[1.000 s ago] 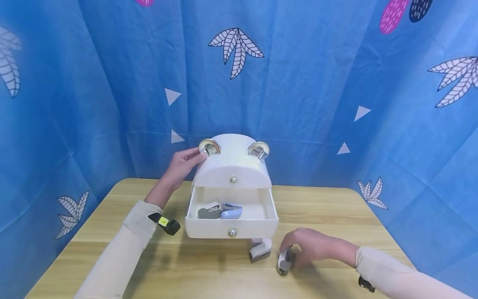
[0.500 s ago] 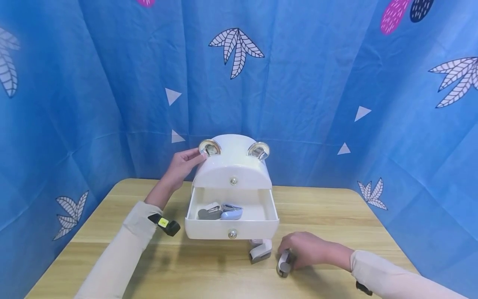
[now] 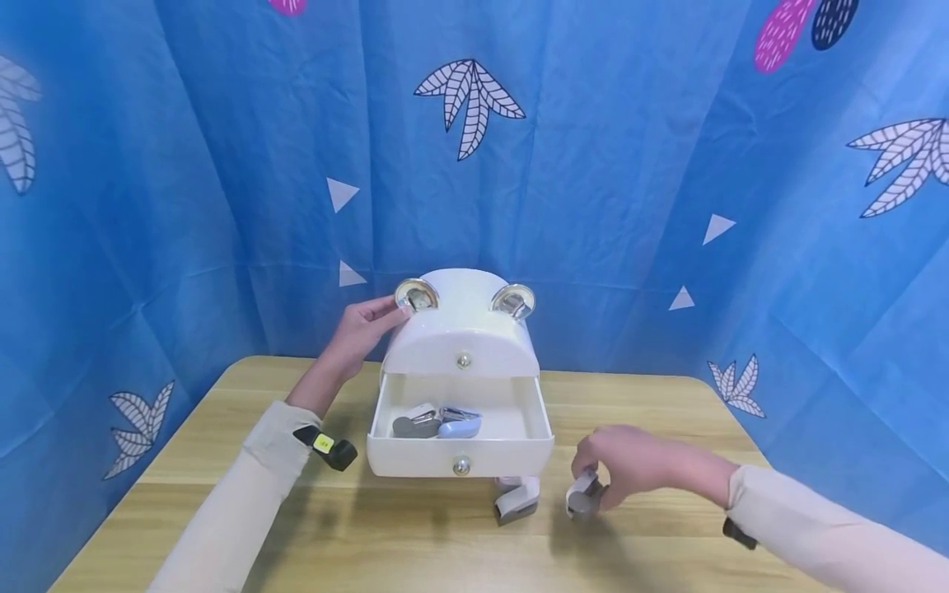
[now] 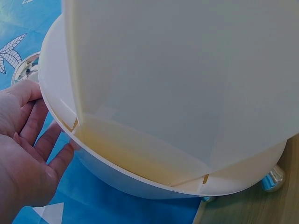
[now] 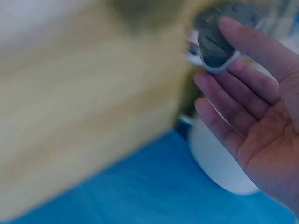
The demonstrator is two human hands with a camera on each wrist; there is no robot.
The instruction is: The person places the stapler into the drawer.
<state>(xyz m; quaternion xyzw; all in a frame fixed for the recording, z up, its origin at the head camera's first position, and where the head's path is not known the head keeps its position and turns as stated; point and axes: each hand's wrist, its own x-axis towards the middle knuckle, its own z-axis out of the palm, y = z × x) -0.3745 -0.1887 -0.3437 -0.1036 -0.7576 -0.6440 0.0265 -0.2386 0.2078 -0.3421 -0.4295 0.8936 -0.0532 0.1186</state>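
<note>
A white domed drawer box (image 3: 460,329) with two shiny ears stands mid-table, its lower drawer (image 3: 511,453) pulled out. Inside the drawer lie a grey-white stapler (image 3: 415,421) and a pale blue one (image 3: 460,426). My left hand (image 3: 362,326) rests with straight fingers on the box's left side by the ear; the left wrist view shows the hand (image 4: 23,140) against the box's rim (image 4: 60,112). My right hand (image 3: 630,465) pinches a small white-grey stapler (image 3: 582,497) just above the table, right of the drawer. The right wrist view is blurred, with fingers (image 5: 243,93) on that stapler (image 5: 217,39).
Another white-grey stapler (image 3: 516,498) lies on the wooden table (image 3: 356,543) under the drawer's front. Blue patterned cloth (image 3: 222,165) walls the table at the back and both sides. Bare tabletop stretches along the front and left.
My right hand has closed on the small stapler and raised it off the table, moving a little right and toward the drawer. The left hand and the box have stayed put.
</note>
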